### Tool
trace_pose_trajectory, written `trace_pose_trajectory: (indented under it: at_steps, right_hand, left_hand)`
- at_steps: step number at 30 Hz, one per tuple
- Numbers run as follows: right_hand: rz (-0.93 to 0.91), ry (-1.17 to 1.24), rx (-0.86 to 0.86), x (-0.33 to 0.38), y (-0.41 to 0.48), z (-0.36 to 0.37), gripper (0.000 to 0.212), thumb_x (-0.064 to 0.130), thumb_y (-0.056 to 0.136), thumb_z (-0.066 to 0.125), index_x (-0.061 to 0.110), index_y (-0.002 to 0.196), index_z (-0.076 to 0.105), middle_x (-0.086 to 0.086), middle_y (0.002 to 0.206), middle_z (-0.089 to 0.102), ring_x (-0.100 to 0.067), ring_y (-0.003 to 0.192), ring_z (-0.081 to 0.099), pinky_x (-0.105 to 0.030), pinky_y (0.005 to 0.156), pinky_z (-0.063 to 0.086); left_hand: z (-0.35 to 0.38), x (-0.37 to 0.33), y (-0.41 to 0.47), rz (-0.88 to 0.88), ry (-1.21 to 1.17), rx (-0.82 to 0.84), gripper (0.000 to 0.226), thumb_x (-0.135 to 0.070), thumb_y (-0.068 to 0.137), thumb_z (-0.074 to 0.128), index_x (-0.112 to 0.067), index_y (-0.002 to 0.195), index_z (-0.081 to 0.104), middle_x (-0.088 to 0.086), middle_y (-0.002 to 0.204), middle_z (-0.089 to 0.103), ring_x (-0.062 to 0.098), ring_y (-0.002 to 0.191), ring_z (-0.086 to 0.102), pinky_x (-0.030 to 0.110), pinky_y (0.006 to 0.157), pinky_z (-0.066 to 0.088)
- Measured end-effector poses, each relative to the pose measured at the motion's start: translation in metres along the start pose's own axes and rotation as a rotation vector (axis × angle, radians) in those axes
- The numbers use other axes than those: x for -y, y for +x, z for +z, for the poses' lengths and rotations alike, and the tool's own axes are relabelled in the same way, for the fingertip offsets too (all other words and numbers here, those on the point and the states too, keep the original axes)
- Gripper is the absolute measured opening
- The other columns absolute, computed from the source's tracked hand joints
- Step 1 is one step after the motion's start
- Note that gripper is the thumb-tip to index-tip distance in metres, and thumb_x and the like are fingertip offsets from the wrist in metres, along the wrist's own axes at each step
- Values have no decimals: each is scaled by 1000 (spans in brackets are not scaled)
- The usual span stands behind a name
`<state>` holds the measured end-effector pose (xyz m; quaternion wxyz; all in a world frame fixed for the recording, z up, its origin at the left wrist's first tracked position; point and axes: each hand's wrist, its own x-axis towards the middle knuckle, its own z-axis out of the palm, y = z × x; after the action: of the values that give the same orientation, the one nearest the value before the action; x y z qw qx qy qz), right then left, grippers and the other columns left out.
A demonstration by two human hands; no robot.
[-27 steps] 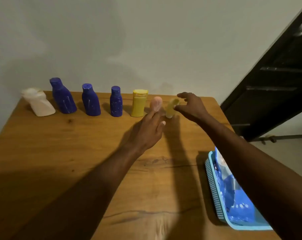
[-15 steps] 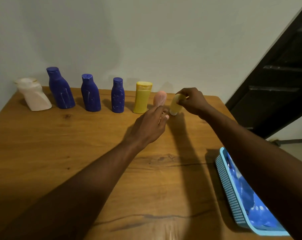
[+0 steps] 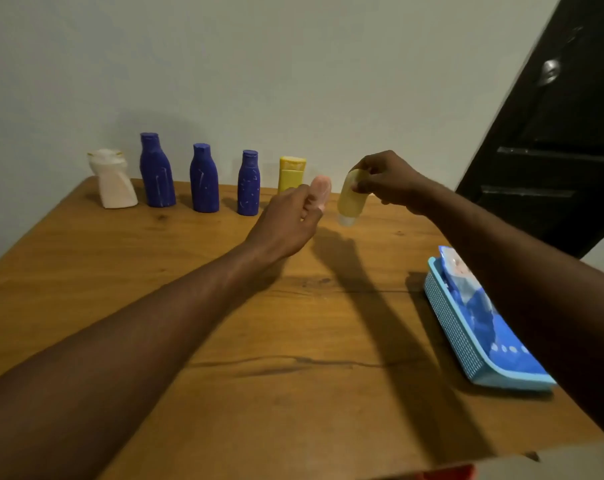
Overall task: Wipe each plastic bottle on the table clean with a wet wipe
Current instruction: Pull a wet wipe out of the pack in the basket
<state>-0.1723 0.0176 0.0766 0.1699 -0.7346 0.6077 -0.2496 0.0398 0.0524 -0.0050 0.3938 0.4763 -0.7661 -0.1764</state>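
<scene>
Barely started: right hand pinches small yellow bottle, left hand grips pink bottle; wipes pack untouched, seemingly nothing wiped.

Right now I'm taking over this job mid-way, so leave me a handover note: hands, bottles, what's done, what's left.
Hands: left hand grips the pink bottle; right hand holds the small yellow bottle off the table, cap down.
Standing at the back: white bottle, three blue bottles, tall yellow bottle.
The wipe pack lies in the blue basket.
Done: nothing visibly wiped, no wipe out.
Left: all seven bottles.
</scene>
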Motion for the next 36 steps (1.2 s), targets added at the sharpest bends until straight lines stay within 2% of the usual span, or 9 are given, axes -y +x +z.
trace_pose_trajectory:
  at_steps: [2, 6, 14, 18, 21, 24, 29, 33, 36]
  right_hand:
    - [-19, 2, 10, 16, -26, -2, 28, 7, 98, 63, 0, 125, 65, -12, 109, 63, -11, 71, 51, -19, 53, 40]
    - [-53, 19, 33, 37, -81, -1, 30, 10, 98, 63, 1, 127, 65, -15, 113, 64, -14, 70, 52, -22, 53, 42]
    - [-69, 15, 23, 27, -152, 14, 31, 10, 95, 68, 2, 125, 67, -9, 110, 62, -10, 73, 50, -22, 61, 39]
    - [-74, -14, -21, 9, -162, 28, 29, 12, 94, 71, 6, 122, 70, -10, 120, 66, -27, 106, 59, -35, 85, 50]
    - [-74, -17, -35, 2, -161, 37, 28, 11, 95, 69, 7, 122, 69, -11, 128, 64, -29, 113, 58, -37, 88, 51]
    - [-77, -30, -32, -1, -157, 42, 28, 10, 97, 68, 8, 125, 67, -10, 131, 63, -27, 114, 58, -32, 83, 47]
    - [-83, -38, -5, -13, -159, 48, 31, 9, 98, 65, 8, 129, 63, -10, 135, 61, -28, 117, 58, -32, 88, 52]
    - [-65, -19, 5, -16, -161, 47, 40, 11, 98, 66, 10, 138, 56, -10, 141, 56, -29, 121, 57, -33, 90, 52]
    - [-67, -12, 20, -16, -165, 47, 53, 14, 98, 67, 13, 147, 47, -11, 150, 50, -30, 128, 55, -37, 96, 54]
  left_hand:
    - [-11, -15, -20, -58, -32, -18, 36, -34, 106, 58, -13, 135, 60, 6, 128, 68, 11, 105, 63, 22, 82, 49]
    - [-21, -45, -62, -135, -103, -8, 41, -36, 106, 58, -12, 140, 59, 4, 134, 66, 7, 109, 55, 24, 87, 42]
    - [-5, -74, -110, -233, -216, 42, 50, -30, 102, 66, -11, 146, 55, 6, 138, 63, 12, 117, 57, 25, 92, 43]
    - [10, -71, -119, -270, -203, 71, 51, -27, 100, 68, -11, 147, 54, 6, 142, 61, 17, 126, 58, 27, 95, 46]
    - [18, -68, -121, -297, -222, 94, 54, -25, 100, 68, -13, 150, 51, 6, 147, 58, 20, 132, 56, 30, 100, 48]
    - [23, -65, -123, -318, -254, 102, 55, -22, 102, 66, -14, 152, 48, 6, 149, 56, 19, 134, 55, 26, 92, 47]
    - [34, -59, -125, -339, -327, 118, 54, -22, 102, 66, -16, 153, 48, 6, 149, 55, 17, 131, 56, 17, 74, 49]
    - [41, -57, -128, -360, -357, 110, 55, -22, 101, 68, -19, 151, 48, 6, 148, 56, 18, 128, 58, 37, 96, 60]
    - [41, -59, -128, -332, -322, 92, 56, -22, 101, 68, -20, 152, 47, 5, 150, 53, 18, 132, 55, 40, 101, 57]
